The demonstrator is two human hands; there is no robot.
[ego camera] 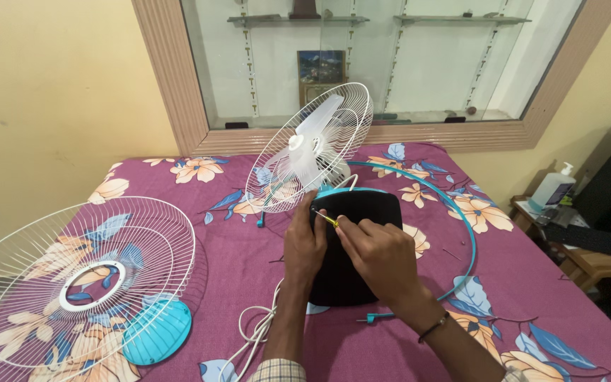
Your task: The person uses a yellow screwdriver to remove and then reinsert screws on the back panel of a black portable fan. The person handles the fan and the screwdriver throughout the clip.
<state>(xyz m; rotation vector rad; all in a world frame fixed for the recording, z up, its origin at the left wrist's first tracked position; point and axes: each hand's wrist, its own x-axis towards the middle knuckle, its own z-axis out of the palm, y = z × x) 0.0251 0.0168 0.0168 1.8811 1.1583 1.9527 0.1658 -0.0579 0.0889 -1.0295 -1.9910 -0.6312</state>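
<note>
A table fan lies on its side on a purple floral bedspread (235, 255). Its black base (362, 212) faces me, and its white rear grille with the white blades (312, 145) points away. My left hand (304, 244) grips the left edge of the black base. My right hand (376, 258) rests on the base and holds a small yellow-handled screwdriver (327, 219), whose tip points up-left near the base's top edge. A white power cord (256, 329) trails from under the base toward me.
The loose white front grille (72, 276) lies at the left with a round blue cap (157, 332) by it. A thin blue rim ring (461, 219) curves around the right of the base. A side table with a pump bottle (553, 187) stands right of the bed.
</note>
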